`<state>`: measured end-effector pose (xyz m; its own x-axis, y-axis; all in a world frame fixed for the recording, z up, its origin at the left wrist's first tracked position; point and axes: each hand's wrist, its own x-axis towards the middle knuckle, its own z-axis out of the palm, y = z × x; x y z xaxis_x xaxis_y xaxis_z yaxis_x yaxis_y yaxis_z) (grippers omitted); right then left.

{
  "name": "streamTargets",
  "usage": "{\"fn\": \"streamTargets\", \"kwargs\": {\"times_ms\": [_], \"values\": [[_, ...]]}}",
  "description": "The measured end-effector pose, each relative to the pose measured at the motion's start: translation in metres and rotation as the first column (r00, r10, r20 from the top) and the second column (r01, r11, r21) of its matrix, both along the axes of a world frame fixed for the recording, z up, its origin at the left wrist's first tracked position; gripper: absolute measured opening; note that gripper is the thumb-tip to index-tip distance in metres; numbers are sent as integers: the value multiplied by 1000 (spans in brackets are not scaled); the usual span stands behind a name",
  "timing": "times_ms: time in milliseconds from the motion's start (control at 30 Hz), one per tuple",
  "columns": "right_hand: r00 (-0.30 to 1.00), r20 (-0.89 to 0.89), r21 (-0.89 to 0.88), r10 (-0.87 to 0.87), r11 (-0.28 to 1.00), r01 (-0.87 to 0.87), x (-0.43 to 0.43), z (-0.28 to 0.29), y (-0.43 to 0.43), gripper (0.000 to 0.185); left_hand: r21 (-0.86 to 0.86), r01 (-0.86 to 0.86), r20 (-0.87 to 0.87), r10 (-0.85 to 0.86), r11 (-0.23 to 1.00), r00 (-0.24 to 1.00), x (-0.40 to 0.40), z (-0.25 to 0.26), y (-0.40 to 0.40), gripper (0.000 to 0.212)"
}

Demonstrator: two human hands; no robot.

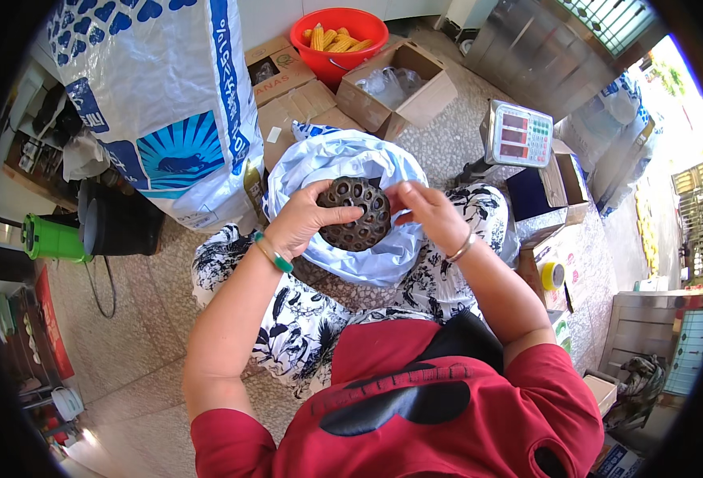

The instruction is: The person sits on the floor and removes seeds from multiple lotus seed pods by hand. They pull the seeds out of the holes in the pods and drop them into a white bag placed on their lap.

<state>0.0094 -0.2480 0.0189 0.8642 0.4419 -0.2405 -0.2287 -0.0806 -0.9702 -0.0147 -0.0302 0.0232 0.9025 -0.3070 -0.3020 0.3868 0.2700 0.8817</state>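
Observation:
A dried lotus seed pod [360, 224], dark brown with round seed holes, is held upright by my left hand [299, 222]. My left thumb presses across its face, and the other fingers are hidden behind it. Close to the pod's right rim is my right hand [430, 214], its fingers curled and thumb raised. Whether those fingers touch the pod or pinch something small cannot be made out. Below both hands, a white woven sack [351, 149] with its mouth rolled open stands between my knees. The sack's contents are mostly hidden by the pod and hands.
A tall, printed woven sack [172, 89] stands at left. Ahead are a red bucket [342, 57] of corn cobs and a cardboard box [399, 89] holding clear plastic. A digital scale [517, 134] and a roll of yellow tape [553, 276] are at right; a green bin [52, 238] is at left.

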Motion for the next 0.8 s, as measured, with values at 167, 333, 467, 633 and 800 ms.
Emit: {"fn": "streamTargets", "kwargs": {"times_ms": [167,333,467,633,800], "values": [[988,153,-87,17,996,-4,-5,-14,12,33,-57,-16,8,16,998,1000,-4,-11,-6,41],[929,-358,385,-97,891,242,-13,-6,34,31,-217,-35,7,38,975,999,-3,-11,-8,38],[888,-458,447,41,874,191,-7,-15,33,27,-236,-65,29,74,970,997,-5,-21,-5,38],[971,-222,216,-90,966,139,1,-10,43,31,-181,-165,42,175,970,984,-1,-16,-2,38],[977,180,40,-112,994,106,7,-25,35,31,-31,-42,132,46,999,990,-4,-13,-4,59]]}}
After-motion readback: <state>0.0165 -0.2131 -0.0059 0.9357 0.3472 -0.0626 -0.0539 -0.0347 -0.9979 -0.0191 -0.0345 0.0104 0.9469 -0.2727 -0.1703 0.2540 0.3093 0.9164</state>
